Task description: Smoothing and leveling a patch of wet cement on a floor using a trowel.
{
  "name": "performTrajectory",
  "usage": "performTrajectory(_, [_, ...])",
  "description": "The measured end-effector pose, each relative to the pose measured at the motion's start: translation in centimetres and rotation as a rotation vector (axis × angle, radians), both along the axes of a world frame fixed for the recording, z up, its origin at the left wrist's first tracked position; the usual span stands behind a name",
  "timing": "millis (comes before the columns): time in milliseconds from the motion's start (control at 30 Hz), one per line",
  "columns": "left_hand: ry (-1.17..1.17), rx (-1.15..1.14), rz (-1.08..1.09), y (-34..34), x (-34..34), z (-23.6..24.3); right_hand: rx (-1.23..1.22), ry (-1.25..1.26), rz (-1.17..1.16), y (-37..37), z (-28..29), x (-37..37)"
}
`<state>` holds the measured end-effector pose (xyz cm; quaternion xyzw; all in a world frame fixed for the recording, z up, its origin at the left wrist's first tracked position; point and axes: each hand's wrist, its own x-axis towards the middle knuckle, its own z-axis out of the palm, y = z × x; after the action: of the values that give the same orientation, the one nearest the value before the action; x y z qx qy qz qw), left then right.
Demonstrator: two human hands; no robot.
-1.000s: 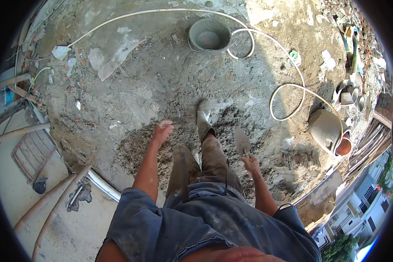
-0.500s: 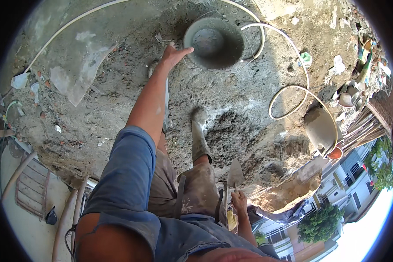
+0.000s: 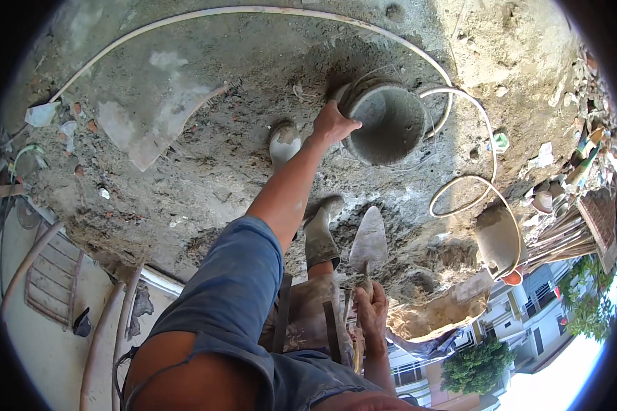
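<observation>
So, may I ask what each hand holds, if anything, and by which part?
The left hand grips the grey bucket by its rim; the right hand holds the trowel by its handle.

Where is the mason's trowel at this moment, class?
In the head view, the mason's trowel is in the person's right hand, right of and below centre; its blade shows below the grey bucket, right of the nearer boot.

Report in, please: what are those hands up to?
Left hand gripping grey bucket by rim. Right hand holding trowel, blade pointing forward. Pale hose lying near bucket.
</observation>
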<state>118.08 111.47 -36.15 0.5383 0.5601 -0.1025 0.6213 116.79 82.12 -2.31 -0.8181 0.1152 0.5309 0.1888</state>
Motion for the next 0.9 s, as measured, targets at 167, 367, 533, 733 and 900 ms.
performTrajectory(167, [0.024, -0.003, 0.173, 5.1, -6.5, 6.6, 0.025, 0.041, -0.014, -0.2, 0.5, -0.3])
performTrajectory(367, [-0.252, -0.130, 0.650, 14.8, -18.2, 12.9, 0.003, 0.141, 0.091, 1.4, -0.3, -0.8])
performTrajectory(533, [-0.487, -0.064, 1.077, 24.9, -21.7, 15.0, 0.058, 0.127, 0.156, 4.6, -1.5, -0.1])
performTrajectory(733, [-0.518, -0.053, 1.291, 34.0, -20.7, 10.8, 0.114, 0.106, 0.162, 4.9, -2.2, 0.9])
performTrajectory(900, [-0.622, -0.183, 1.187, 35.7, -24.9, 3.6, -0.003, 0.086, 0.212, 3.5, -1.9, 0.5])
